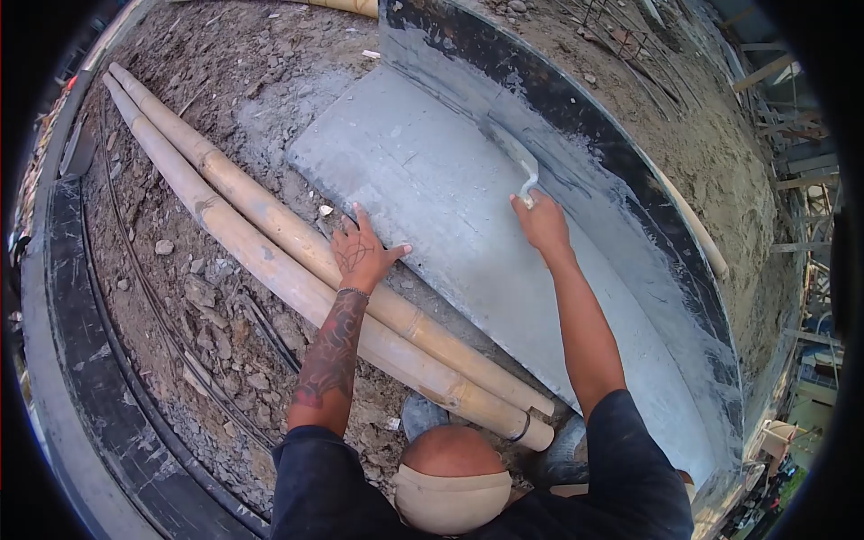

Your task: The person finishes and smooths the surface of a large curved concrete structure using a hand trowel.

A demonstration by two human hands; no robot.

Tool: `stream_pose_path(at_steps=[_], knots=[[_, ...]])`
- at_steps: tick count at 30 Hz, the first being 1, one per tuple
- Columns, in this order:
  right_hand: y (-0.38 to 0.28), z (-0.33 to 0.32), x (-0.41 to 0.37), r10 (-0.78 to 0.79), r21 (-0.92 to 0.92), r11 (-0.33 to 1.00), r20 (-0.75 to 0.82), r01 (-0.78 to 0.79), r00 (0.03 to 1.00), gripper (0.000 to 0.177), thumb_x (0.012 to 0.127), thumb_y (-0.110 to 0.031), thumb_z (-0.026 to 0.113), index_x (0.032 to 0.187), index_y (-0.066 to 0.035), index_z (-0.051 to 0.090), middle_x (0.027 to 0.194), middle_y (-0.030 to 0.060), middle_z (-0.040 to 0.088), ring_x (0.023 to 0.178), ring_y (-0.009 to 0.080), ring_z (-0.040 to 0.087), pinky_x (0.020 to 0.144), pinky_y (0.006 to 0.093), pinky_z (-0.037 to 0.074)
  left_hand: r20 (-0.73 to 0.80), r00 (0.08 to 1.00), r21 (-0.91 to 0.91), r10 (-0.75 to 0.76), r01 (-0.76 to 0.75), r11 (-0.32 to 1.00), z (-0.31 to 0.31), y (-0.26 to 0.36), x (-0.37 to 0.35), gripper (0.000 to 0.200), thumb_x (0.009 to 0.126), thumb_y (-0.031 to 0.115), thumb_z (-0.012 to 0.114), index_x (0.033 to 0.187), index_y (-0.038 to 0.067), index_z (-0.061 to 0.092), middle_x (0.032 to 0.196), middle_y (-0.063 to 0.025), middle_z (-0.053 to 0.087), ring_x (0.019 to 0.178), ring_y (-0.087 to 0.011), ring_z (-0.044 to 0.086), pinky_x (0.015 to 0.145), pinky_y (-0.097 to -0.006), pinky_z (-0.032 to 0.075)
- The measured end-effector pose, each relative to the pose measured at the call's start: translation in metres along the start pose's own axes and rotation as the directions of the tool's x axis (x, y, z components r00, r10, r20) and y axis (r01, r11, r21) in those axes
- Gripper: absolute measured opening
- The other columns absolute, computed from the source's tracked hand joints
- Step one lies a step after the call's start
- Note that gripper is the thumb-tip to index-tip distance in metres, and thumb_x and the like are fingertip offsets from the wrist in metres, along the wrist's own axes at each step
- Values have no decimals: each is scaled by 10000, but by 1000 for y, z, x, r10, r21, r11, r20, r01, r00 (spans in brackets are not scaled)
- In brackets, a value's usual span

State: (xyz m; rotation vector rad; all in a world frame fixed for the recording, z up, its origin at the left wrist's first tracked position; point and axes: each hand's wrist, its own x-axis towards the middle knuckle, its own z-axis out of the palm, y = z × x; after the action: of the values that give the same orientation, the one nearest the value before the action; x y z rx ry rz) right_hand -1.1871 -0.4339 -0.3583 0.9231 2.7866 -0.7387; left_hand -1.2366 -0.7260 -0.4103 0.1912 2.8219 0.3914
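My right hand point(544, 221) is closed around the handle of a trowel point(527, 171). The trowel's blade lies along the inside corner where the grey cement slab point(423, 171) meets the upright curved board point(576, 112). Wet-looking grey cement is smeared on the board's inner face. My left hand point(362, 255) is spread open at the slab's near left edge, its thumb over the edge, with nothing held. Whether its fingers press on anything is hard to tell.
Two long bamboo poles point(256, 211) lie side by side under my left forearm. Rubble and soil point(198, 306) surround them. A dark curved form point(94, 360) runs along the left. Thin steel rods point(634, 54) lie at the upper right, and another pole point(697, 225) rests behind the board.
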Motion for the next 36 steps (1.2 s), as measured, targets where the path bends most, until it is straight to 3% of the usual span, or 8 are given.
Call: stream_pose_path(at_steps=[6, 11, 12, 14, 17, 28, 32, 36], knots=[[-98, 16, 48, -2, 27, 1000, 113, -1, 994, 444, 897, -441, 565, 1132, -72, 642, 1127, 183, 659, 1103, 359, 599, 921, 448, 471, 3, 1000, 25, -7, 7, 1000, -4, 2, 0, 1248, 636, 636, 769, 1494, -32, 158, 1383, -351, 398, 1247, -476, 409, 1059, -507, 310], [15, 3, 15, 52, 37, 998, 90, -56, 995, 507, 883, -499, 549, 1092, -49, 656, 1093, 232, 655, 1084, 399, 596, 891, 468, 464, -37, 999, 20, -5, 6, 1000, 4, -2, -4, 1243, 632, 643, 768, 1493, -29, 174, 1384, -348, 399, 1220, -464, 434, 1055, -502, 312], [45, -8, -9, 76, 97, 992, 74, -83, 994, 514, 877, -508, 558, 980, -14, 658, 946, 233, 677, 942, 411, 628, 822, 475, 470, -41, 999, 12, 5, -4, 1000, 4, -2, -4, 1245, 628, 650, 766, 1492, -28, 178, 1375, -350, 405, 1195, -455, 448, 1045, -504, 317], [89, -28, -61, 203, 194, 958, 58, -211, 977, 473, 875, -463, 612, 801, 3, 575, 608, 125, 575, 469, 249, 555, 499, 400, 458, -57, 998, -7, 0, 0, 1000, 3, -4, 0, 1247, 624, 657, 764, 1491, -27, 183, 1367, -352, 411, 1170, -447, 462, 1036, -505, 322], [118, -39, -105, 334, 302, 891, 72, -340, 940, 437, 892, -412, 624, 794, 9, 557, 587, 79, 533, 407, 170, 509, 374, 315, 400, -111, 994, 35, 13, -9, 999, 6, -3, -1, 1245, 618, 658, 766, 1488, -26, 196, 1354, -356, 417, 1119, -429, 481, 1012, -507, 336], [-78, 35, 95, -118, 199, 976, 162, 85, 980, 501, 889, -440, 586, 901, 60, 621, 611, 136, 603, 462, 250, 606, 506, 381, 489, -47, 999, -33, 6, -8, 999, 0, 0, 0, 1248, 606, 619, 795, 1482, -35, 193, 1353, -383, 387, 1116, -419, 464, 990, -496, 344], [-195, 55, 146, -75, 104, 993, 238, 51, 968, 494, 881, -488, 549, 920, -10, 665, 734, 154, 681, 660, 272, 683, 699, 411, 512, -35, 999, -27, -20, 20, 999, -8, 3, -1, 1257, 602, 609, 803, 1490, -24, 178, 1358, -380, 384, 1113, -423, 467, 996, -502, 340], [-194, 46, 145, -79, 57, 996, 241, 67, 967, 505, 883, -487, 546, 921, 1, 665, 739, 144, 688, 691, 264, 690, 715, 409, 510, -7, 999, -2, -41, 41, 999, -4, 6, 3, 1282, 594, 609, 808, 1496, -18, 148, 1372, -372, 379, 1127, -431, 466, 1010, -512, 331]])
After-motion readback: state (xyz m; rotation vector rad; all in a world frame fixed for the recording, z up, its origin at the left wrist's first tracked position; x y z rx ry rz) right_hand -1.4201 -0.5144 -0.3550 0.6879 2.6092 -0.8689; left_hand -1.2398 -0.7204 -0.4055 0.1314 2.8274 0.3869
